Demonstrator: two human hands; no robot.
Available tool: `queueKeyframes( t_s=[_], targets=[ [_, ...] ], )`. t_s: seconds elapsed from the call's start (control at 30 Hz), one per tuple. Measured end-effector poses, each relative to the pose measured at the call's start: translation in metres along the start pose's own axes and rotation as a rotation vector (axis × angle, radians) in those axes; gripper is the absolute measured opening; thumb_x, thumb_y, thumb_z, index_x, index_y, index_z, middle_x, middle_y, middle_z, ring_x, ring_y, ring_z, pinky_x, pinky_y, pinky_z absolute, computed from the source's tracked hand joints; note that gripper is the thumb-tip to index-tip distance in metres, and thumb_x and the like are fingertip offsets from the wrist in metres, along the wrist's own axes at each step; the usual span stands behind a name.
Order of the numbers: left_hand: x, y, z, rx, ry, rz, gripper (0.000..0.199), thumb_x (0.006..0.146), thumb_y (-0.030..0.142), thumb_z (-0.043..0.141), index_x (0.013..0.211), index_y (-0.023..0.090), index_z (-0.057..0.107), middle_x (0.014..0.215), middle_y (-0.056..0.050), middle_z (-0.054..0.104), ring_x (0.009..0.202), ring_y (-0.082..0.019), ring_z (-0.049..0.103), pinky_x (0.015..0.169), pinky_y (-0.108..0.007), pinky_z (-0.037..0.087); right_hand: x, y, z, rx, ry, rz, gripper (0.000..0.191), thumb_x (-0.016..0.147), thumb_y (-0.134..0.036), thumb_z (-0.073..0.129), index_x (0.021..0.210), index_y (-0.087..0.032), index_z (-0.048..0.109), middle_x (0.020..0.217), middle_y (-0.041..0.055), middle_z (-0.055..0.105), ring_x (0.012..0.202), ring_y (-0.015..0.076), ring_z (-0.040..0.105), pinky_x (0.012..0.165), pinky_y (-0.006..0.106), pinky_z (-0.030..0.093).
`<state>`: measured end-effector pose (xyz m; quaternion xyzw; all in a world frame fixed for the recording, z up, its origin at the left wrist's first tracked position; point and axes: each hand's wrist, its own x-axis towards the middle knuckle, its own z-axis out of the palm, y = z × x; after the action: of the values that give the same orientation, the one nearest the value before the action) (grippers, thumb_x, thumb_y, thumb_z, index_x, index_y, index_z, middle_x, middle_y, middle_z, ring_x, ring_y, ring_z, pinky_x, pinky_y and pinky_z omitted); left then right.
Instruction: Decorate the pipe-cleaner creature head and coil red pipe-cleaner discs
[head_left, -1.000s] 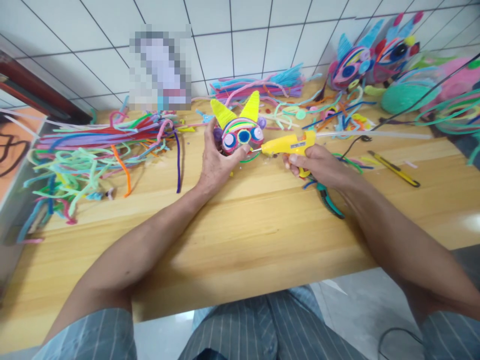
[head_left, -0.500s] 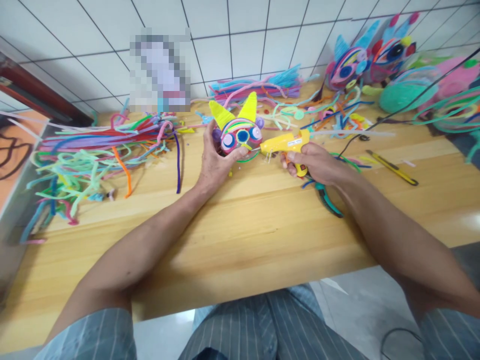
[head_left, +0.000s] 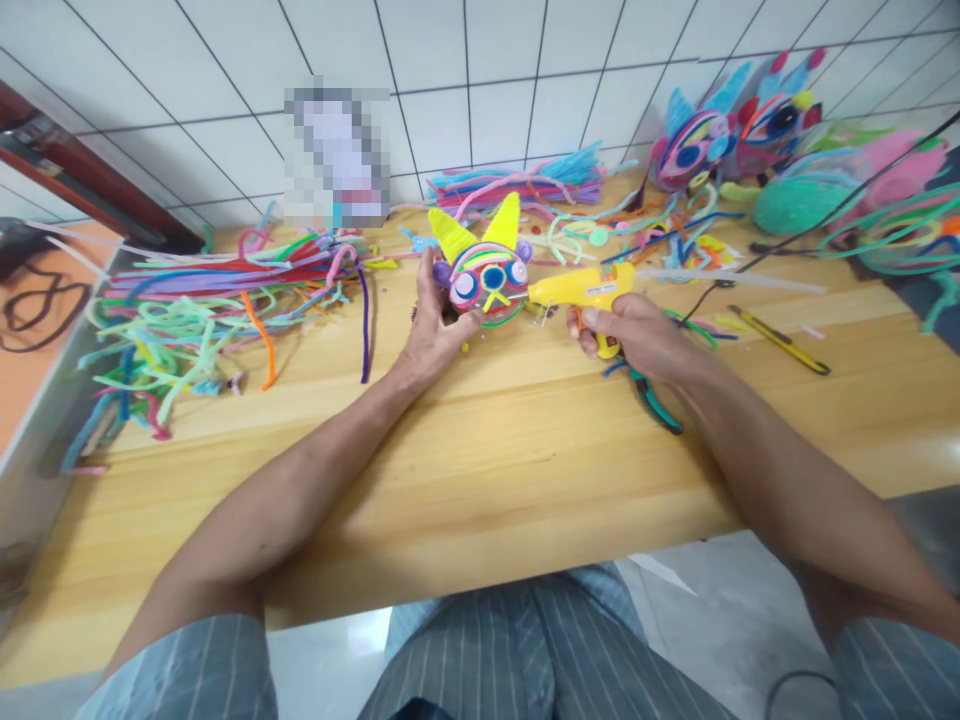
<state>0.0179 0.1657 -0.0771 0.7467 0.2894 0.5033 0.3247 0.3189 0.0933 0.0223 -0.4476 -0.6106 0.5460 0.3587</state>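
My left hand (head_left: 442,325) is closed round the left side of a pipe-cleaner animal head (head_left: 491,255), its thumb along the lower front. The head has two pointed yellow ears, round blue and pink eyes, and a small yellow piece below the middle circle. My right hand (head_left: 626,330) grips a yellow hot glue gun (head_left: 577,290) by its handle, fingers near the orange trigger. The gun's nozzle points left, at the head's lower right side; whether it touches cannot be told. A clear glue stick (head_left: 727,277) sticks out of its back.
Heaps of pipe cleaners (head_left: 172,330) lie on the left, with a bundle (head_left: 517,182) by the tiled wall. Green-handled pliers (head_left: 656,402) and a yellow utility knife (head_left: 780,340) lie right. Finished-looking animal heads (head_left: 690,145) stand at the back right. A black cord (head_left: 847,195) crosses there.
My left thumb has slid lower on the head, and the yellow piece on its front now shows more fully. The glue gun's nozzle has shifted slightly right. The whole view has moved a little.
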Motion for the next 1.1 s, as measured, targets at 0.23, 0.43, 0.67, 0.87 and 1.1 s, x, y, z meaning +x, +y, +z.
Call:
queueKeyframes(
  t_s=[0.23, 0.43, 0.67, 0.87, 1.1],
  targets=[
    [0.000, 0.002, -0.001, -0.069, -0.058, -0.038, 0.118, 0.096, 0.071, 0.068, 0.170, 0.046, -0.020, 0.182, -0.014, 0.023, 0.161, -0.037, 0.044, 0.129, -0.061, 0.041, -0.001, 0.004, 0.012, -0.169, 0.082, -0.039, 0.036, 0.089, -0.055, 0.076, 0.078, -0.021, 0.067, 0.079, 0.0044, 0.067, 0.070, 0.0164, 0.056, 0.064, 0.029, 0.049],
    [-0.001, 0.001, -0.002, -0.038, -0.039, -0.046, 0.112, 0.097, 0.070, 0.068, 0.172, 0.044, -0.012, 0.184, -0.012, 0.018, 0.165, -0.037, 0.035, 0.133, -0.061, 0.036, -0.001, 0.010, 0.011, -0.265, 0.095, -0.008, 0.044, 0.091, -0.057, 0.073, 0.067, -0.021, 0.063, 0.085, 0.0086, 0.072, 0.077, 0.0189, 0.061, 0.066, 0.030, 0.048],
    [-0.001, 0.004, 0.000, -0.068, -0.052, -0.068, 0.113, 0.095, 0.070, 0.071, 0.171, 0.044, -0.010, 0.184, -0.012, 0.014, 0.165, -0.035, 0.036, 0.132, -0.058, 0.038, 0.000, 0.009, 0.013, -0.295, 0.077, 0.024, 0.045, 0.091, -0.061, 0.073, 0.071, -0.021, 0.065, 0.083, 0.0081, 0.073, 0.077, 0.0193, 0.061, 0.066, 0.031, 0.049],
    [-0.001, 0.010, 0.001, -0.072, -0.028, -0.079, 0.113, 0.094, 0.073, 0.069, 0.172, 0.043, -0.008, 0.184, -0.012, 0.017, 0.165, -0.035, 0.037, 0.134, -0.059, 0.035, 0.000, 0.009, 0.014, -0.260, 0.075, 0.015, 0.044, 0.092, -0.058, 0.073, 0.069, -0.022, 0.063, 0.086, 0.0081, 0.073, 0.076, 0.0183, 0.061, 0.066, 0.030, 0.050],
    [-0.001, 0.008, 0.002, -0.083, -0.032, -0.084, 0.118, 0.091, 0.075, 0.071, 0.171, 0.045, -0.010, 0.183, -0.012, 0.021, 0.164, -0.036, 0.039, 0.131, -0.060, 0.040, 0.001, 0.011, 0.015, -0.230, 0.071, 0.000, 0.042, 0.092, -0.056, 0.074, 0.070, -0.022, 0.064, 0.084, 0.0071, 0.071, 0.075, 0.0179, 0.060, 0.064, 0.030, 0.048]
  ],
)
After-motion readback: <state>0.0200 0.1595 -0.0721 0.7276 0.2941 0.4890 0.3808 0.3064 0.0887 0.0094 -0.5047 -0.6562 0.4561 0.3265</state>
